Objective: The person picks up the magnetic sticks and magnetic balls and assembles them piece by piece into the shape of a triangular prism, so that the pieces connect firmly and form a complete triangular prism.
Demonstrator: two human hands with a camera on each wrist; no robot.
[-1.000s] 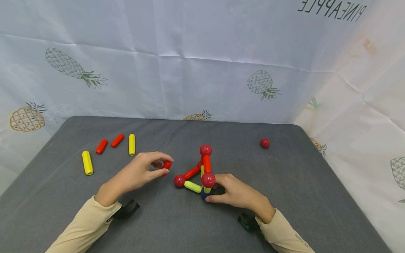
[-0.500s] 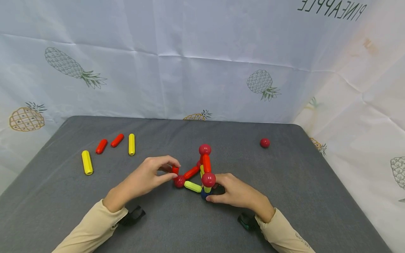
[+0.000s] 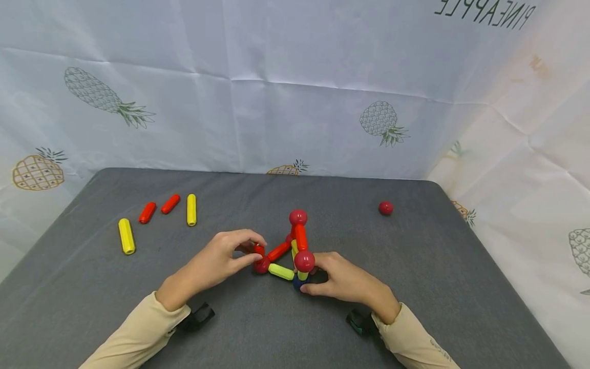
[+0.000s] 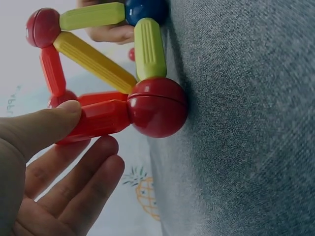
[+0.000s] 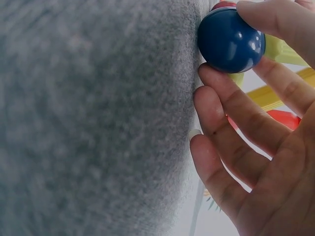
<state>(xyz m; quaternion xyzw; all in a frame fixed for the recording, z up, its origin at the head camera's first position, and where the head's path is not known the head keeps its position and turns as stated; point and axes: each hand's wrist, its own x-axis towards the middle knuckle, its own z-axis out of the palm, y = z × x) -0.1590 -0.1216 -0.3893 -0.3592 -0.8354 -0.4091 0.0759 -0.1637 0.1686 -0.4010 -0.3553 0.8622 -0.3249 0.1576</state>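
My left hand (image 3: 221, 259) pinches a short red rod (image 4: 101, 120) between thumb and fingers. One end of that rod meets the lower left red ball (image 4: 160, 109) of a ball-and-rod structure, and it stands up from the ball. At the structure's near corner, my right hand (image 3: 343, 277) holds the dark blue ball (image 5: 229, 42) with thumb and fingertips. Light green rods (image 3: 281, 272) run from the blue ball to the lower left red ball and up to a raised red ball (image 3: 304, 261). Another red rod (image 3: 301, 237) joins that one to a farther raised red ball (image 3: 298, 217). A yellow rod (image 4: 96, 61) slants across.
On the grey table (image 3: 415, 287), a loose red ball (image 3: 385, 208) lies at the back right. Two red rods (image 3: 147, 212) and two yellow rods (image 3: 126, 236) lie at the back left. A pineapple-print curtain (image 3: 295, 123) hangs behind the table.
My left hand has moved right with the red rod, from beside the structure onto its lower left red ball. The right hand keeps its hold on the blue ball.
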